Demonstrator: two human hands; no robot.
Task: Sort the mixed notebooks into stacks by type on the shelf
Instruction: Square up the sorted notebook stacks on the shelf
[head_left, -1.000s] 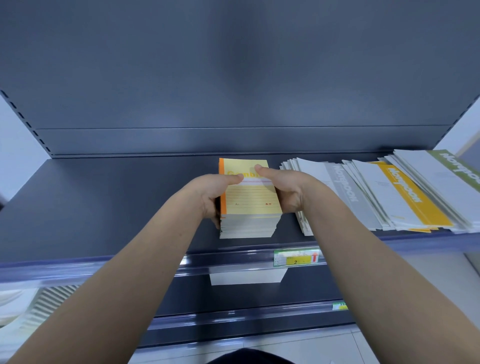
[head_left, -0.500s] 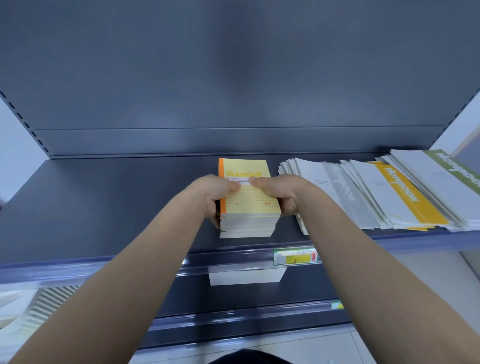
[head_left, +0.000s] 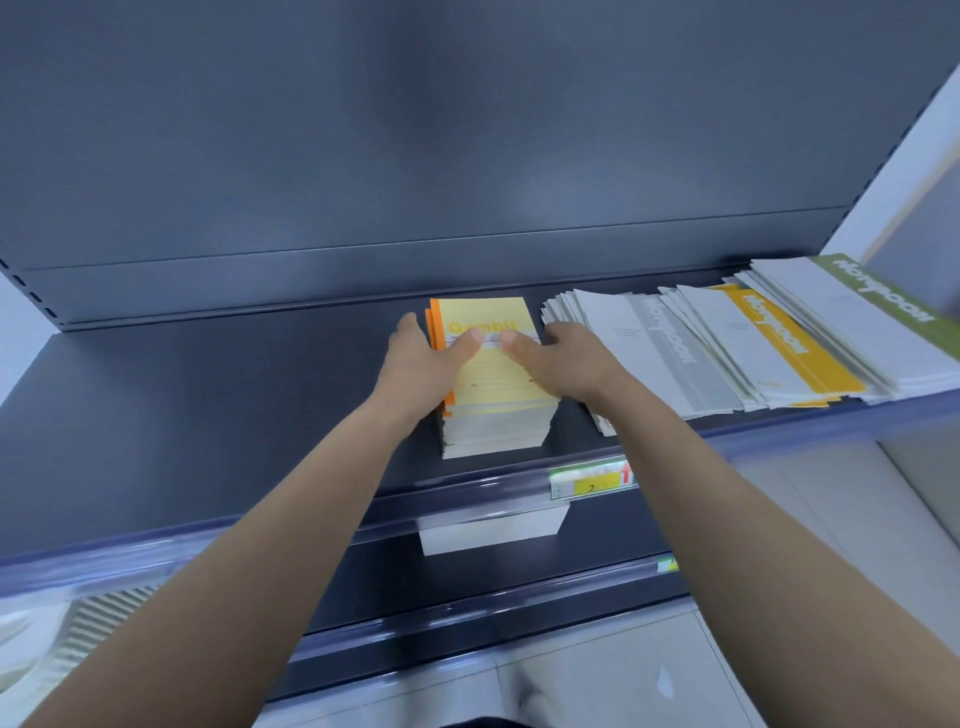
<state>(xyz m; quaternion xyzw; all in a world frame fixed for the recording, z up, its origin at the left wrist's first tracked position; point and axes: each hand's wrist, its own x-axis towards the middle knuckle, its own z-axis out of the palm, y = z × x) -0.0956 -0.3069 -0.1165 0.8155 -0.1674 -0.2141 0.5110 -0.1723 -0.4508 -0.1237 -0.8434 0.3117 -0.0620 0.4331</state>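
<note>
I see both hands flat, opened from a pinch | left hand (head_left: 423, 358), right hand (head_left: 558, 358) pressing yellow stack (head_left: 493, 374) mid-shelf (head_left: 208, 395) | stack squared; fanned pile (head_left: 727, 343) likely next

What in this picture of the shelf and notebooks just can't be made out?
- Head view: the small print on the yellow notebook stack is blurred, and the left hand and right hand cover part of the cover.
- Price tag: too small to read beyond a "2".
- Green-banded notebooks: cut off by the right edge.
- White block on the lower shelf: half hidden by the shelf rail.
</note>
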